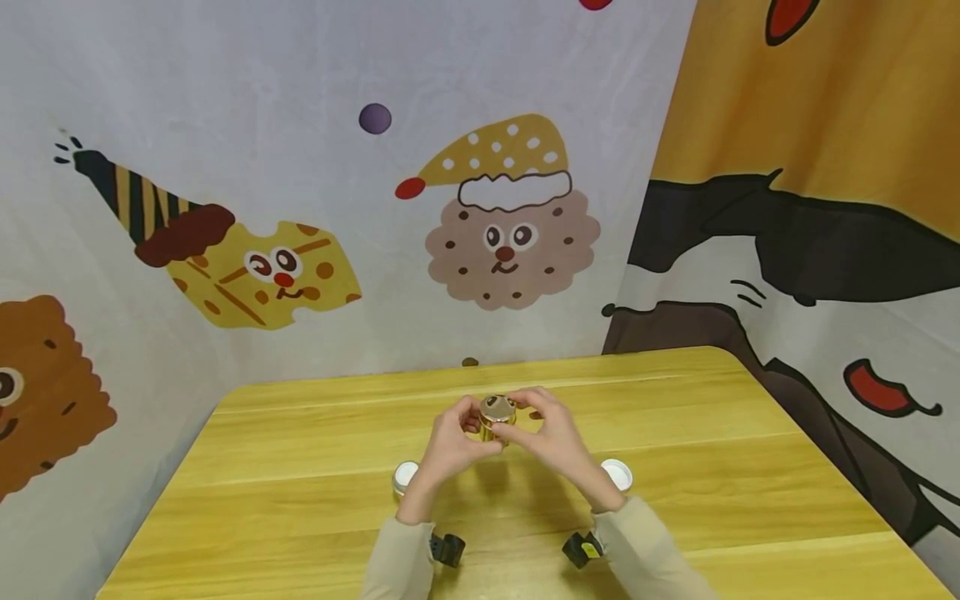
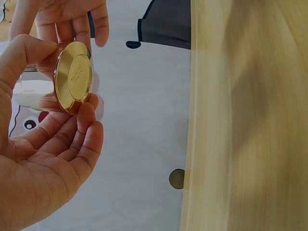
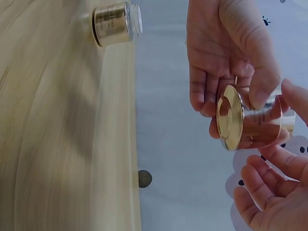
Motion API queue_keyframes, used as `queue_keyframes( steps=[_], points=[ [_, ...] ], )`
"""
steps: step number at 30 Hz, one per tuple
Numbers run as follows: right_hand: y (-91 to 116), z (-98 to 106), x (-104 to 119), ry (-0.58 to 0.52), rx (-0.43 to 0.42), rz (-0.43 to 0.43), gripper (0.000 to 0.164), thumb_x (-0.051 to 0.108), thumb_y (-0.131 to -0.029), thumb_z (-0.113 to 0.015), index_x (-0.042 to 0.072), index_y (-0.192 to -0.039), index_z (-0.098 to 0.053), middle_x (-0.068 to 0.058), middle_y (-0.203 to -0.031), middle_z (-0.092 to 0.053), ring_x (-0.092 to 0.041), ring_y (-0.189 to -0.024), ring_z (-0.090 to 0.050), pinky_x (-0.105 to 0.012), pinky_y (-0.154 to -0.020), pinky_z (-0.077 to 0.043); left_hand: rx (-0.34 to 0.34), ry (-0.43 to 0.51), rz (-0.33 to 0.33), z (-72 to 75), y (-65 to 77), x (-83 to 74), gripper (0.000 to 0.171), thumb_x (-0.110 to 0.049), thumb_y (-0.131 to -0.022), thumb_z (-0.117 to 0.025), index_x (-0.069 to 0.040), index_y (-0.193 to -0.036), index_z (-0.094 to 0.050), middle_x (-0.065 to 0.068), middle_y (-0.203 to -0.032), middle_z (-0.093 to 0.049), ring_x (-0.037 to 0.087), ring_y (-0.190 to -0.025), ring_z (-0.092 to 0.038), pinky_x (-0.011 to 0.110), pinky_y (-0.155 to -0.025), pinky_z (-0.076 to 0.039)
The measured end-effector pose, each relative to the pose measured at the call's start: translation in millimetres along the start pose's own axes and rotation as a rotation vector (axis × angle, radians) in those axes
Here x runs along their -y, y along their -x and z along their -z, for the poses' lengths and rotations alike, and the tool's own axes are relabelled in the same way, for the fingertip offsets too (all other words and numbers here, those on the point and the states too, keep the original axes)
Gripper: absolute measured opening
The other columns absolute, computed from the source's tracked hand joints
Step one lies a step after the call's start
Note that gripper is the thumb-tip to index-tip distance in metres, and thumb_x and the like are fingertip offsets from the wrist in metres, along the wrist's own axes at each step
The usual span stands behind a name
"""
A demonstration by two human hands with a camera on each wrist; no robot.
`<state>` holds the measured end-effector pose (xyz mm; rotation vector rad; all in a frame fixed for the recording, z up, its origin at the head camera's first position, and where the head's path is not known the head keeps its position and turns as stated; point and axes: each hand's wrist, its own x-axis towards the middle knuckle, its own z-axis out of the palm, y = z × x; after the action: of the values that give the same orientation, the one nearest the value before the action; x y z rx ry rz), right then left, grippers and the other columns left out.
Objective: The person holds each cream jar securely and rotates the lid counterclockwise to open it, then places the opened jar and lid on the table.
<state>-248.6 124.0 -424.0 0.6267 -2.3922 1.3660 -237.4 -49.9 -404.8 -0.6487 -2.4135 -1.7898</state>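
A small gold jar [image 1: 497,414] with a shiny round lid is held above the wooden table [image 1: 300,500] by both hands. My left hand [image 1: 471,427] pinches the gold lid [image 2: 74,72] between thumb and fingertips [image 2: 89,108]. My right hand [image 1: 529,415] curls round the jar from the other side. In the right wrist view the jar [image 3: 243,120] shows a clear lower part, with my right hand [image 3: 272,134] below and beside it and the left hand [image 3: 226,67] above.
Two small jars with white tops stand on the table, one left [image 1: 405,476] and one right [image 1: 618,473] of my wrists; one of these jars [image 3: 115,23] shows in the right wrist view. Cartoon-print curtains [image 1: 495,225] enclose the table's far and right sides.
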Motion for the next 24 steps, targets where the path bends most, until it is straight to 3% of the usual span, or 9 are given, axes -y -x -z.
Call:
queue_keyframes(
  steps=[4,7,15,20,24],
  points=[
    [-0.8,-3.0,1.2,0.012,-0.021,-0.008,0.037,0.018,-0.073,-0.08,0.006,-0.105,-0.067,-0.006,-0.101,-0.064,-0.02,-0.091,-0.057,-0.045,-0.075,-0.048,0.007,0.007,0.011,-0.3,0.4,-1.7,0.027,0.005,-0.069,-0.073,0.005,-0.093,-0.059,0.006,-0.081,-0.056,0.03,-0.078,-0.053,0.05,-0.075,-0.048],
    [-1.6,-2.7,1.4,0.004,-0.025,-0.001,0.035,0.017,-0.072,-0.081,0.007,-0.102,-0.067,-0.003,-0.099,-0.064,-0.024,-0.091,-0.058,-0.044,-0.075,-0.048,0.012,0.019,0.012,0.1,0.7,-2.1,0.027,0.005,-0.07,-0.072,0.004,-0.093,-0.06,0.004,-0.081,-0.056,0.031,-0.078,-0.053,0.05,-0.076,-0.048],
    [-5.2,2.7,-0.6,-0.028,0.049,0.033,0.03,0.018,-0.075,-0.079,0.007,-0.101,-0.067,-0.003,-0.103,-0.064,-0.028,-0.094,-0.057,-0.043,-0.078,-0.049,0.035,0.043,-0.01,1.9,1.2,2.0,0.028,0.003,-0.071,-0.073,0.004,-0.096,-0.061,0.006,-0.084,-0.062,0.031,-0.079,-0.056,0.045,-0.077,-0.05],
    [-7.3,6.4,-1.0,-0.026,0.11,0.056,0.034,0.016,-0.078,-0.076,0.005,-0.108,-0.066,-0.007,-0.108,-0.062,-0.026,-0.097,-0.055,-0.04,-0.078,-0.046,0.039,0.043,-0.01,2.9,0.7,3.6,0.029,0.003,-0.071,-0.073,0.005,-0.097,-0.061,0.008,-0.085,-0.063,0.028,-0.079,-0.057,0.04,-0.077,-0.05],
    [-7.5,4.4,1.1,0.004,0.109,0.033,0.045,0.02,-0.076,-0.077,0.004,-0.115,-0.061,-0.007,-0.113,-0.059,-0.027,-0.101,-0.053,-0.037,-0.079,-0.041,0.032,0.053,0.015,3.1,0.0,2.3,0.031,0.005,-0.069,-0.073,0.006,-0.098,-0.061,0.007,-0.085,-0.062,0.025,-0.079,-0.056,0.045,-0.078,-0.049]
  ],
)
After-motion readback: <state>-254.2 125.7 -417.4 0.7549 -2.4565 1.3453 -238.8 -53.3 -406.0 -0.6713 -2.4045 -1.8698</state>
